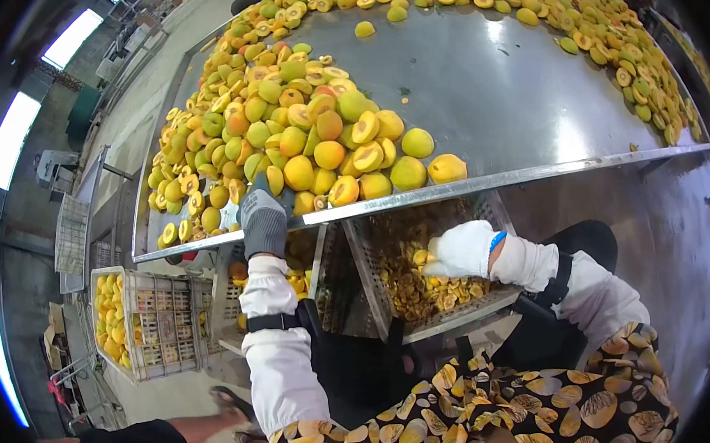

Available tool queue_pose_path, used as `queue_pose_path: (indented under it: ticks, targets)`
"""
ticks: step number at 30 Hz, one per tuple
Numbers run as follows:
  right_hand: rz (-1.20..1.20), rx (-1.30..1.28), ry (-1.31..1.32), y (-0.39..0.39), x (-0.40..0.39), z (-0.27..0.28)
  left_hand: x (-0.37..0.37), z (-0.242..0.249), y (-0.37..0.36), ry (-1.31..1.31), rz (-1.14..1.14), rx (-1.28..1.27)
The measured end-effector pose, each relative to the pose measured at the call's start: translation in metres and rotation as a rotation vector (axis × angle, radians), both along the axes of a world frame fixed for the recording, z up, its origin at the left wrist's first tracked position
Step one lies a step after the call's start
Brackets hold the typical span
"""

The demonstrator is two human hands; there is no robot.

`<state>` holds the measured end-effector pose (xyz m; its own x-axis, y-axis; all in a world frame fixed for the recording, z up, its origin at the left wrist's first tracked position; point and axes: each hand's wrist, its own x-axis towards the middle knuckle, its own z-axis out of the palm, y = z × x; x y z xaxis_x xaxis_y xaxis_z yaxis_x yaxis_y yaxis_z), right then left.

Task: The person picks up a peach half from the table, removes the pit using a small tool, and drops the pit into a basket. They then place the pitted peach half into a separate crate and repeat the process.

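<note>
My left hand [264, 215], in a grey knit glove, reaches over the front edge of the metal table [477, 89]. Its fingers look spread against the near side of a heap of yellow peaches [292, 142], some whole and some halved, and nothing shows in its grip. In a white glove, my right hand [466, 249] is held low over a crate [369, 280] containing cut peach pieces and pits [434, 295]. Its fingers are curled downward with yellow pieces right at the tips; I cannot tell what they hold.
Under the table's left front, another crate [322, 261] contains peaches. A pale plastic basket [168, 321] full of peaches stands on the floor farther left. More halved peaches [597, 32] line the table's far and right edges. Another person's legs [197, 430] show at lower left.
</note>
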<state>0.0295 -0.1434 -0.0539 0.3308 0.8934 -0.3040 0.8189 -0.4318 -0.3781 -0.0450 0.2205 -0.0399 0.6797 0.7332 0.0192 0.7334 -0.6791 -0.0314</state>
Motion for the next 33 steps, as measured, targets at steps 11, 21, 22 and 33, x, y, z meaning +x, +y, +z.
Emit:
queue_pose_path:
  ticks: [11,21,22,33]
  targets:
    - [-0.598,0.372,1.338,0.01,-0.003,0.043,-0.039,0.007,-0.173,-0.669,-0.723,-0.288]
    - [-0.687,0.281,1.385,0.005,-0.008,0.038,-0.054,-0.016,-0.202,-1.102,-0.084,-1.702]
    - [-0.668,0.269,1.983,-0.001,0.002,0.023,-0.051,-0.017,-0.201,-1.189,-0.046,-1.74]
    - [-0.366,0.469,0.447,0.001,-0.015,0.034,-0.035,-0.031,-0.215,-0.963,-0.481,-0.485]
